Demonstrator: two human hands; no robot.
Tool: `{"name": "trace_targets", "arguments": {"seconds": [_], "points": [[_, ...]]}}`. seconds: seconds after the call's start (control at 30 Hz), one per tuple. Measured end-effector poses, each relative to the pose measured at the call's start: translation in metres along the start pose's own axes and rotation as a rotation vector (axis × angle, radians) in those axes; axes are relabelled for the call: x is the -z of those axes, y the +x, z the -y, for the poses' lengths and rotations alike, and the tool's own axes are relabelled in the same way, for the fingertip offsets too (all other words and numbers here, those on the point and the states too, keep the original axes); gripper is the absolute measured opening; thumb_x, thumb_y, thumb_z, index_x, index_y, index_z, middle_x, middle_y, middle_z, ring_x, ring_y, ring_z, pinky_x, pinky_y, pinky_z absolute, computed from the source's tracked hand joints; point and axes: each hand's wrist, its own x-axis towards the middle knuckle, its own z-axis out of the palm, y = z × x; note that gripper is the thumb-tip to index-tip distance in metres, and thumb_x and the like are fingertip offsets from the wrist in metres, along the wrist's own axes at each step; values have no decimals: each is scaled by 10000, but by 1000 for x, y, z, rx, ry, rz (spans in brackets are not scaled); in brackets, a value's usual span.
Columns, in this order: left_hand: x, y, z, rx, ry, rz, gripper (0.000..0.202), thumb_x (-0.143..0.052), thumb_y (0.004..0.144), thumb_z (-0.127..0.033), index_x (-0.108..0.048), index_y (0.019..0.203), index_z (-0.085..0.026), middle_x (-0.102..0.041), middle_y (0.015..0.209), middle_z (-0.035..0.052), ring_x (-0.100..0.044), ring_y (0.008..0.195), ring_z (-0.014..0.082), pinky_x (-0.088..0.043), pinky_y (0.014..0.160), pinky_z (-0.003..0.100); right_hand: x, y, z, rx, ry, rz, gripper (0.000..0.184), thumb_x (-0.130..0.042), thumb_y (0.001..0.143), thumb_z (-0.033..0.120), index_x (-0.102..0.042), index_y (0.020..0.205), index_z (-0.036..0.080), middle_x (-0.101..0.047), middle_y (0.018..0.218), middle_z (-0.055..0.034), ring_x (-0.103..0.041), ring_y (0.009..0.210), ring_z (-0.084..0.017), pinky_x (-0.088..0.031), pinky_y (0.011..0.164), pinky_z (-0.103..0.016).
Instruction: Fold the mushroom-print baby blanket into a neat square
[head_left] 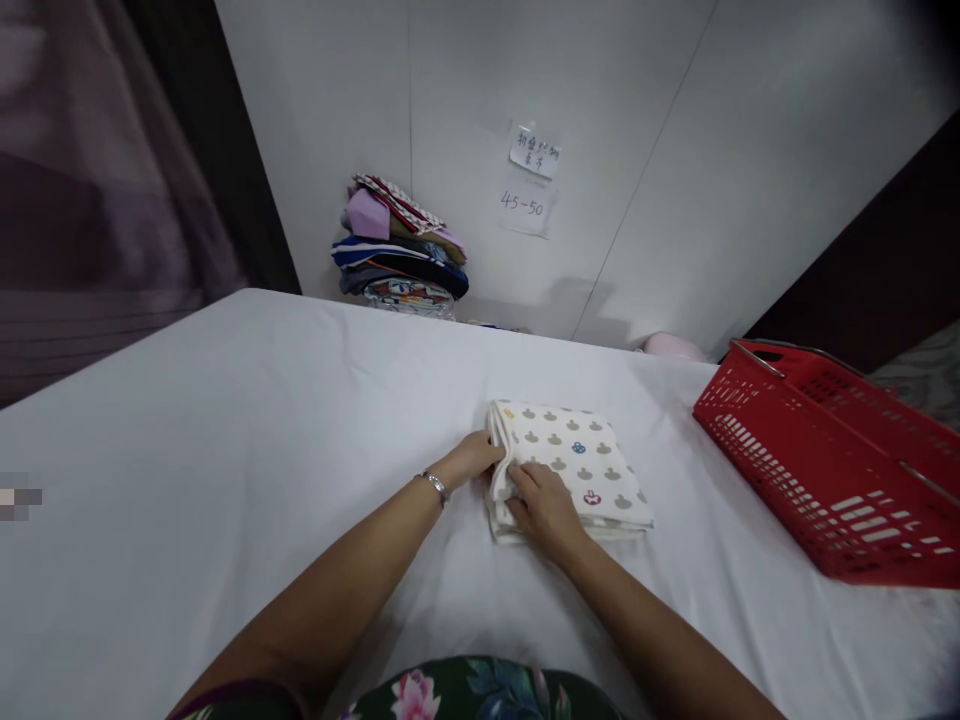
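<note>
A folded cream cloth (581,460) with grey printed shapes lies on the white-covered table (225,450), right of the middle. My left hand (474,460), with a bracelet at the wrist, pinches the cloth's left folded edge. My right hand (541,505) lies on the cloth's near left corner, fingers curled over the same edge. Both hands are closed on the cloth.
A red plastic basket (832,470) stands on the table at the right. A stack of folded clothes (401,250) sits at the table's far edge against the white wall, below two paper notes (531,180). A pink object (671,346) shows behind the far edge.
</note>
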Motion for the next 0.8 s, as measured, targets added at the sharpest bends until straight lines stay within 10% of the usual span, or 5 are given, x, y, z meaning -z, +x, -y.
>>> {"name": "trace_targets", "arguments": {"seconds": [0.27, 0.57, 0.8], "points": [[9, -7, -6, 93, -80, -25, 82, -604, 625, -156, -538, 673, -153, -546, 501, -22, -508, 473, 116, -396, 459, 211, 30, -7, -12, 184, 37, 87, 328, -383, 872, 104, -533, 1140, 220, -587, 947, -63, -521, 842, -197, -438, 722, -315], [4, -12, -5, 129, -230, -1, 189, -661, 622, -215, -531, 740, -145, -567, 551, -20, -511, 501, 105, -455, 523, 235, 13, -14, 3, 219, 38, 156, 351, -544, 858, 326, -506, 1173, 176, -571, 1041, -118, -511, 913, -245, -436, 749, -384], [3, -10, -1, 124, -315, 1, 92, -616, 660, -191, -546, 691, -140, -552, 500, -18, -511, 473, 116, -456, 502, 247, 22, -13, -6, 220, 139, 12, 259, -443, 897, 194, -505, 1148, 199, -600, 993, -101, -539, 879, -210, -471, 736, -349]]}}
